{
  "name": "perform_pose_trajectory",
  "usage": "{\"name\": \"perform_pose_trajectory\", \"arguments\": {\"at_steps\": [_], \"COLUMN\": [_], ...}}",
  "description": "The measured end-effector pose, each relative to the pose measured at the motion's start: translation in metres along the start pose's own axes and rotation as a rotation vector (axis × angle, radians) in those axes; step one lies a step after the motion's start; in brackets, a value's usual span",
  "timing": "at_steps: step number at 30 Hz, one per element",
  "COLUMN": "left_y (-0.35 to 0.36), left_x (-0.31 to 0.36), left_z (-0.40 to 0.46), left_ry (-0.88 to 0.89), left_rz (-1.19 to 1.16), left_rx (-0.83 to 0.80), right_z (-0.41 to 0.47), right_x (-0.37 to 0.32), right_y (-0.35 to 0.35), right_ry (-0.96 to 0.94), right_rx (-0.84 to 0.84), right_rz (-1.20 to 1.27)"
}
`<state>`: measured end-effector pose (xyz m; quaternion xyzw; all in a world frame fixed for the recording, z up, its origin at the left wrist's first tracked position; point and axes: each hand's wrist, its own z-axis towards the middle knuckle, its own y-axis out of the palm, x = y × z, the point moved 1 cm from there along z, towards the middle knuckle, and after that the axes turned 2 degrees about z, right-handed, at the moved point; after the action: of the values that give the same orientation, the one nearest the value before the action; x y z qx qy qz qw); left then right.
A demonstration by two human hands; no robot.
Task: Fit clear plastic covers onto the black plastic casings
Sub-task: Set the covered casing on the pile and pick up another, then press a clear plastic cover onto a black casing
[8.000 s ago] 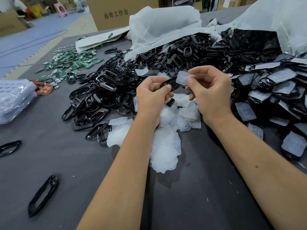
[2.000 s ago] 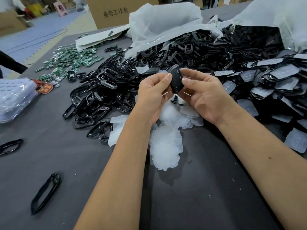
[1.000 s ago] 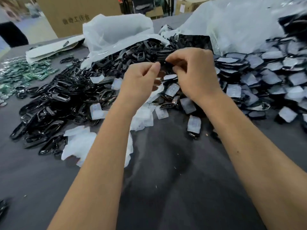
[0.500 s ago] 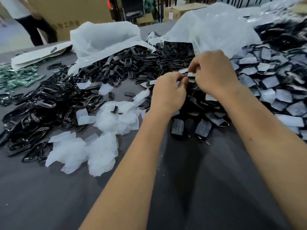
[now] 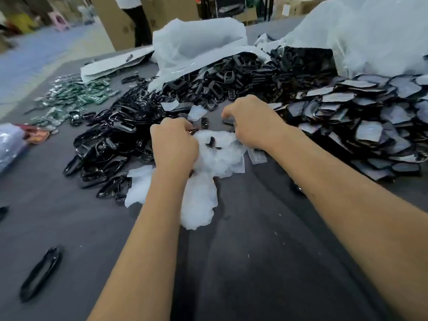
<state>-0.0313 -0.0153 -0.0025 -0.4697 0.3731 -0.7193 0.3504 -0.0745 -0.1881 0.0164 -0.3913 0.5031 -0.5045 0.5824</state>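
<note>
Grey table (image 5: 254,262), casings (image 5: 129,135) heaped left, finished ones (image 5: 370,126) right, handy. Left hand (image 5: 173,147) curls among covers (image 5: 217,154), grasp hidden; right hand (image 5: 252,121) curled, contents unclear.

Under the fingers (image 5: 228,112) and spreading toward the viewer, a dark grey table (image 5: 254,262) flecked with pale specks. Well left of the fingers, a scatter of green circuit boards (image 5: 81,93). Farther left, at the frame edge, a clear bag (image 5: 9,144) touching a red-orange packet (image 5: 37,135). Beyond the fingers, a crumpled white bag (image 5: 196,42), with a flat white bag (image 5: 111,66) to its left. Beyond and right, a large translucent bag (image 5: 370,38). Far beyond, blurred, cardboard boxes (image 5: 108,19), a standing person (image 5: 139,24), a pink stool (image 5: 60,19) and blue floor (image 5: 34,54).
</note>
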Motion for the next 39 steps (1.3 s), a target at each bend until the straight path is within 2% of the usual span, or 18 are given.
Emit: {"name": "perform_pose_trajectory", "arguments": {"at_steps": [3,5,8,13,17,21,23,25,26,31,39], "left_y": [0.004,0.007,0.011,0.007,0.007,0.006,0.008,0.012,0.014,0.019,0.014], "left_x": [-0.021,-0.024,-0.024,-0.025,-0.018,-0.004,-0.002,0.0,0.001,0.003,-0.01], "left_z": [0.007,0.007,0.011,0.014,0.016,0.012,0.01,0.008,0.007,0.007,0.009], "left_ry": [-0.026,-0.037,-0.064,-0.082,-0.003,0.003,-0.047,-0.097,-0.113,-0.123,0.075], "left_rz": [0.055,0.045,0.037,-0.056,-0.086,-0.441,-0.681,-0.938,-0.993,-0.879,-0.788], "left_rx": [-0.078,-0.054,0.019,0.049,0.195,0.305,0.255,0.123,0.072,-0.049,-0.343], "right_z": [0.014,0.019,0.021,0.021,0.01,-0.007,-0.015,-0.02,-0.022,-0.024,-0.023], "right_x": [-0.014,-0.021,-0.025,-0.013,-0.009,-0.014,-0.016,-0.015,-0.014,-0.011,-0.011], "right_y": [0.018,0.026,0.033,0.026,0.023,0.024,0.03,0.039,0.043,0.05,0.041], "right_ry": [-0.018,-0.005,0.007,0.1,0.055,0.019,0.078,0.168,0.207,0.287,0.331], "right_rx": [-0.109,-0.123,0.006,0.108,0.372,0.587,0.608,0.591,0.58,0.488,0.367], "right_rz": [-0.039,-0.04,0.001,0.192,0.329,0.656,0.844,1.031,1.118,1.499,1.809]}}
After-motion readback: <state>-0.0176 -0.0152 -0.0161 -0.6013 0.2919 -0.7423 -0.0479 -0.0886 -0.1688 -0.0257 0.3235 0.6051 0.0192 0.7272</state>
